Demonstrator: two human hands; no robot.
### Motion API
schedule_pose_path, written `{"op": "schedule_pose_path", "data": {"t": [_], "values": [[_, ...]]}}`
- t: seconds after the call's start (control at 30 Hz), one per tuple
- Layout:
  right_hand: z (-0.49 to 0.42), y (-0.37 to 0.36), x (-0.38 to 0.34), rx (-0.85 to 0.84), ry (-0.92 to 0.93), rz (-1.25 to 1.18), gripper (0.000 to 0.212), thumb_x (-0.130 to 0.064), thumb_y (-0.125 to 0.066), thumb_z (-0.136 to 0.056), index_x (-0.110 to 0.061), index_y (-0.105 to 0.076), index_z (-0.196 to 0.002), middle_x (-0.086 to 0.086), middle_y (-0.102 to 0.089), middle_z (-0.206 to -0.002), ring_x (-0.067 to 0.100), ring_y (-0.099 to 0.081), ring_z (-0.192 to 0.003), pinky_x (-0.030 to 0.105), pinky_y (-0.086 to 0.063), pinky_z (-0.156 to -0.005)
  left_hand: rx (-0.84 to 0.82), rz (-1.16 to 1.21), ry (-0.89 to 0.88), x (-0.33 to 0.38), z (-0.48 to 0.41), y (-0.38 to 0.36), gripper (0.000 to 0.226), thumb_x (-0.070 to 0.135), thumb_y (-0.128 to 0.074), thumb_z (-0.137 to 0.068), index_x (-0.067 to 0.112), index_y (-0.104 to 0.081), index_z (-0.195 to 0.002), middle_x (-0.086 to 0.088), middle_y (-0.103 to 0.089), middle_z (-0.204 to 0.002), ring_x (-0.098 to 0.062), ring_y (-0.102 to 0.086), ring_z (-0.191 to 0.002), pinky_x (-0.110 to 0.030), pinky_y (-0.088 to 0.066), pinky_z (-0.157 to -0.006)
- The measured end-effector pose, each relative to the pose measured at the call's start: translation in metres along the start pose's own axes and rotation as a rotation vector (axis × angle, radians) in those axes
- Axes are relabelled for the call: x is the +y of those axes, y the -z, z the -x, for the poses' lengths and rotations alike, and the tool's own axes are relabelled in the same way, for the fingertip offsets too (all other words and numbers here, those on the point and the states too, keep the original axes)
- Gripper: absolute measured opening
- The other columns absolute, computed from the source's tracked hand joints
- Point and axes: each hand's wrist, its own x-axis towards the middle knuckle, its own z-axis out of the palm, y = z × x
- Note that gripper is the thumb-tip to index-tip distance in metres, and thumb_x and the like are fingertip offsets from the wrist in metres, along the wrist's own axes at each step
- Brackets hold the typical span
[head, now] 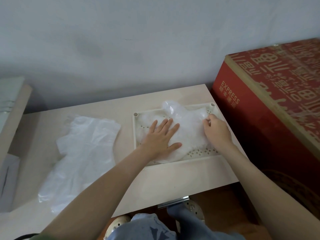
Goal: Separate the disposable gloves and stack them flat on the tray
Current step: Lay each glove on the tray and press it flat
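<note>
Left hand (160, 135) lies flat, fingers spread, pressing gloves (188, 130) onto tray (181, 161).
Right hand (216, 130) pinches the gloves' right edge; red box (242, 118) reads "EXPRESS".

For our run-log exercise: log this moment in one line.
left hand: pressing stacked gloves on tray | right hand: pinching top glove | loose gloves: on table, left

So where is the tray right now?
In the head view the tray sits on the right half of the table, beside the red box, with the loose glove pile to its left.
</note>
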Motion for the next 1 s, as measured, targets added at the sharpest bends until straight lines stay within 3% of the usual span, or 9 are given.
{"op": "schedule_pose_path", "data": {"t": [0.07, 0.17, 0.23, 0.33, 0.43, 0.5, 0.7, 0.9, 1.0], "values": [[0.001, -0.002, 0.001, 0.169, 0.106, 0.205, 0.024, -0.008, -0.051, -0.091, -0.004, -0.054, -0.114, 0.015, -0.062, -0.092, 0.035, -0.055, -0.085, 0.04, -0.042, -0.068, -0.004, -0.014, -0.002, -0.001, -0.001, -0.002, 0.072, 0.064, -0.015, -0.094, 0.029, 0.009, -0.152, -0.002, 0.013, -0.16, -0.016, 0.015, -0.147, -0.044, 0.01, -0.118], [0.001, -0.011, 0.0, 0.351, 0.315, 0.327, 0.056, 0.003, -0.067, -0.067, 0.0, -0.055, -0.121, 0.018, -0.063, -0.111, 0.038, -0.059, -0.095, 0.043, -0.048, -0.076, 0.0, -0.026, -0.01, -0.003, -0.003, -0.004, 0.077, 0.07, -0.01, -0.089, 0.029, 0.01, -0.151, -0.002, 0.014, -0.16, -0.016, 0.016, -0.146, -0.044, 0.01, -0.118], [0.005, -0.015, -0.01, 0.238, 0.477, 0.278, 0.057, -0.01, -0.059, -0.076, -0.005, -0.05, -0.132, 0.016, -0.056, -0.13, 0.036, -0.054, -0.115, 0.047, -0.045, -0.091, 0.002, -0.027, -0.019, -0.003, -0.004, -0.005, 0.086, 0.076, -0.002, -0.08, 0.03, 0.01, -0.152, -0.002, 0.014, -0.16, -0.016, 0.016, -0.146, -0.044, 0.01, -0.118], [0.009, -0.027, -0.019, -0.056, 0.646, 0.27, 0.061, -0.038, -0.029, -0.091, -0.017, -0.035, -0.148, 0.009, -0.035, -0.153, 0.028, -0.029, -0.141, 0.043, -0.026, -0.111, -0.001, -0.013, -0.021, -0.004, -0.006, -0.008, 0.097, 0.083, 0.001, -0.07, 0.03, 0.011, -0.151, -0.001, 0.015, -0.16, -0.016, 0.017, -0.146, -0.044, 0.01, -0.118], [0.01, -0.04, -0.016, -0.285, 0.549, 0.329, 0.081, -0.06, 0.0, -0.083, -0.026, -0.016, -0.154, 0.003, -0.011, -0.162, 0.021, -0.004, -0.149, 0.039, -0.006, -0.118, -0.011, -0.043, -0.053, -0.009, -0.005, -0.005, 0.102, 0.086, -0.005, -0.069, 0.029, 0.015, -0.15, -0.001, 0.015, -0.16, -0.016, 0.018, -0.146, -0.042, 0.012, -0.118], [0.01, -0.045, -0.013, -0.33, 0.501, 0.368, 0.084, -0.063, 0.008, -0.078, -0.029, -0.005, -0.154, 0.0, -0.001, -0.163, 0.017, 0.005, -0.149, 0.036, 0.002, -0.119, -0.04, -0.063, -0.093, -0.015, -0.002, -0.002, 0.102, 0.086, -0.014, -0.07, 0.029, 0.016, -0.15, -0.002, 0.018, -0.159, -0.016, 0.02, -0.145, -0.041, 0.014, -0.117], [0.009, -0.041, -0.014, -0.351, 0.463, 0.386, 0.062, -0.049, -0.019, -0.101, -0.026, 0.005, -0.154, -0.002, 0.01, -0.162, 0.013, 0.013, -0.148, 0.032, 0.009, -0.118, -0.14, -0.15, -0.147, -0.029, 0.004, 0.009, 0.111, 0.091, -0.027, -0.067, 0.031, 0.014, -0.151, -0.001, 0.02, -0.158, -0.018, 0.02, -0.145, -0.046, 0.013, -0.117], [0.006, -0.037, -0.005, -0.249, 0.223, 0.392, 0.056, -0.047, -0.01, -0.102, -0.031, 0.004, -0.154, 0.0, 0.011, -0.162, 0.018, 0.014, -0.148, 0.043, 0.009, -0.119, -0.199, -0.168, -0.128, -0.033, 0.005, 0.011, 0.112, 0.091, -0.032, -0.068, 0.033, 0.02, -0.148, 0.0, 0.023, -0.158, -0.017, 0.024, -0.144, -0.047, 0.01, -0.118], [0.006, -0.036, -0.004, -0.253, 0.202, 0.395, 0.056, -0.046, -0.009, -0.102, -0.03, 0.005, -0.154, 0.0, 0.01, -0.162, 0.018, 0.013, -0.148, 0.044, 0.008, -0.12, -0.217, -0.17, -0.123, -0.033, 0.003, 0.01, 0.112, 0.09, -0.033, -0.068, 0.032, 0.02, -0.148, 0.001, 0.025, -0.157, -0.017, 0.025, -0.143, -0.047, 0.011, -0.117]]}}
